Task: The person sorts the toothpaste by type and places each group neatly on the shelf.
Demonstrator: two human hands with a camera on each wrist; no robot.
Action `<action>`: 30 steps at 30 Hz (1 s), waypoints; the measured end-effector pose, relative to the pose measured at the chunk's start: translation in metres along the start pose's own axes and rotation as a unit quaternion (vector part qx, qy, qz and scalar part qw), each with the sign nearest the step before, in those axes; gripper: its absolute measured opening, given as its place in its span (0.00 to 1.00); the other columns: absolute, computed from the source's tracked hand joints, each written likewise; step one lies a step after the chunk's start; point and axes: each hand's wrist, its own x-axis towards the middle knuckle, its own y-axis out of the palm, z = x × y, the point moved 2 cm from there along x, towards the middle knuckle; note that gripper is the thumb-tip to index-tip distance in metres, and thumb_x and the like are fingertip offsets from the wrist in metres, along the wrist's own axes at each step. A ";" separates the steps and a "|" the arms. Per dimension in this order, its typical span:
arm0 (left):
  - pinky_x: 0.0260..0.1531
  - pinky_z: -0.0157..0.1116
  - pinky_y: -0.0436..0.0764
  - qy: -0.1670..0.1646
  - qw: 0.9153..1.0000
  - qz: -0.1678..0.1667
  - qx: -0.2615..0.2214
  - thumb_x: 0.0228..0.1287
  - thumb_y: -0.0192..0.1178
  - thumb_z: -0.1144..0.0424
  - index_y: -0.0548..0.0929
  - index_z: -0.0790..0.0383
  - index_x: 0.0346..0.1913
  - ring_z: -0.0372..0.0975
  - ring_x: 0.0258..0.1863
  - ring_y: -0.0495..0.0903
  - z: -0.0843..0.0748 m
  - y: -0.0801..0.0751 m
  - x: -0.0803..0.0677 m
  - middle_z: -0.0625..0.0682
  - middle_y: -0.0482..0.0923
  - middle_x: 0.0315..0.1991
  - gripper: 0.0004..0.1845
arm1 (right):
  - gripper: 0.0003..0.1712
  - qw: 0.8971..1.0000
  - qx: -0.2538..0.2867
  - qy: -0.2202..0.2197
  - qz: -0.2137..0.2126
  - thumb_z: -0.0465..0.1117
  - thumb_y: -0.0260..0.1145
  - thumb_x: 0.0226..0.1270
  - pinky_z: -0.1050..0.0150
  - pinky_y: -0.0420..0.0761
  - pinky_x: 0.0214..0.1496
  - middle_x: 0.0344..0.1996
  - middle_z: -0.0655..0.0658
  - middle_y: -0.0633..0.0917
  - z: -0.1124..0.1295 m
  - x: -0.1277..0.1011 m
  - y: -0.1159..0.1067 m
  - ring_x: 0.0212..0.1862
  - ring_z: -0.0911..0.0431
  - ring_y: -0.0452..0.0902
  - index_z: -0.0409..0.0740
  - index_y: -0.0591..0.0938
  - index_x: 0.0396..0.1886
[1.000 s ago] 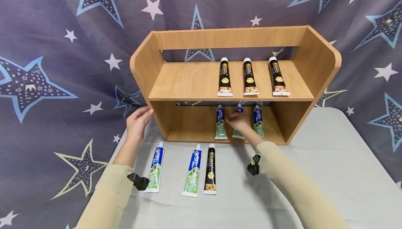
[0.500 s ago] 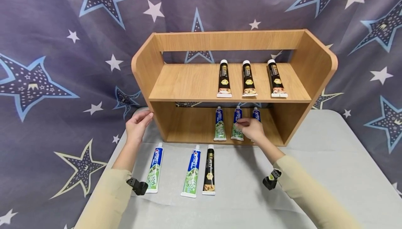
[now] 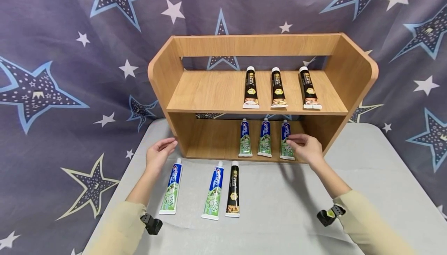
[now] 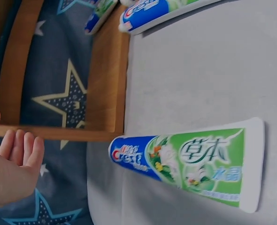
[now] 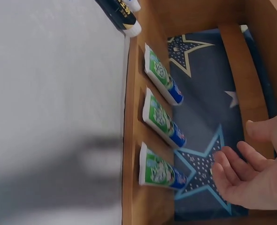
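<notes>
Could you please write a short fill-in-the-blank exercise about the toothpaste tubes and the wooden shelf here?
1. The upper board of the wooden shelf holds ___ black tubes.
2. The right hand is beside the ___ blue-green tube on the lower board.
3. On the table in front lie two blue-green tubes and one ___ tube.

Missing words: three; rightmost; black

The blue-and-green toothpaste tube (image 4: pixel 185 161) lying on the tabletop just beside the wooden shelf (image 4: pixel 108 84) reads "Crest" in red and blue on its blue end, with the Chinese characters "草本" and "水晶" on its green end. The print on the black tubes (image 3: pixel 251 87) is too small to read.
</notes>
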 end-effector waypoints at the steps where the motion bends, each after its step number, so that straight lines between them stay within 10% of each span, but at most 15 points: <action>1: 0.42 0.20 0.83 0.000 1.000 0.004 0.005 0.64 0.62 0.66 0.76 0.74 0.57 0.19 0.32 0.81 0.002 0.002 -0.002 0.26 0.79 0.25 0.21 | 0.20 1.000 0.004 -0.004 -0.005 0.45 0.64 0.67 0.70 0.82 0.47 0.47 0.35 0.86 -0.002 -0.002 -0.003 0.44 0.54 0.86 0.36 0.82 0.51; 6: 0.43 0.22 0.84 -0.007 0.999 0.030 0.028 0.64 0.62 0.66 0.78 0.72 0.55 0.21 0.32 0.81 0.007 0.012 -0.010 0.33 0.82 0.30 0.19 | 0.20 0.999 0.026 -0.020 -0.026 0.43 0.65 0.66 0.86 0.74 0.36 0.47 0.31 0.85 -0.013 -0.015 -0.020 0.32 0.83 0.70 0.33 0.81 0.51; 10: 0.44 0.24 0.84 -0.015 0.997 0.056 0.046 0.64 0.62 0.64 0.79 0.70 0.55 0.22 0.33 0.81 0.009 0.024 -0.015 0.46 0.86 0.40 0.18 | 0.22 0.999 0.026 -0.018 -0.044 0.46 0.64 0.66 0.87 0.74 0.35 0.47 0.31 0.85 -0.018 -0.023 -0.036 0.32 0.85 0.69 0.33 0.81 0.52; 17: 0.52 0.39 0.84 -0.027 0.992 0.088 0.088 0.63 0.63 0.63 0.80 0.67 0.53 0.38 0.43 0.84 0.020 0.050 -0.024 0.58 0.85 0.47 0.18 | 0.24 0.996 0.036 -0.008 -0.083 0.47 0.66 0.65 0.88 0.73 0.32 0.26 0.79 0.78 -0.029 -0.031 -0.062 0.31 0.87 0.70 0.31 0.80 0.51; 20: 0.53 0.43 0.84 -0.029 0.990 0.106 0.092 0.62 0.63 0.65 0.80 0.68 0.53 0.46 0.46 0.84 0.028 0.063 -0.028 0.59 0.85 0.46 0.17 | 0.23 0.994 0.054 0.000 -0.090 0.46 0.66 0.65 0.87 0.74 0.31 0.23 0.84 0.74 -0.035 -0.034 -0.070 0.30 0.86 0.71 0.31 0.80 0.50; 26: 0.43 0.34 0.85 -0.009 0.985 0.130 0.113 0.60 0.62 0.69 0.81 0.71 0.49 0.46 0.41 0.85 0.032 0.088 -0.037 0.63 0.85 0.43 0.15 | 0.05 0.989 0.107 0.015 -0.100 0.43 0.66 0.65 0.86 0.78 0.29 0.22 0.82 0.78 -0.047 -0.036 -0.085 0.27 0.83 0.76 0.57 0.82 0.39; 30: 0.38 0.31 0.84 0.006 0.977 0.145 0.157 0.58 0.63 0.68 0.83 0.69 0.45 0.42 0.36 0.85 0.035 0.103 -0.042 0.61 0.86 0.40 0.12 | 0.13 0.986 0.123 0.023 -0.112 0.42 0.66 0.64 0.86 0.77 0.28 0.21 0.80 0.79 -0.054 -0.037 -0.093 0.25 0.82 0.76 0.70 0.77 0.32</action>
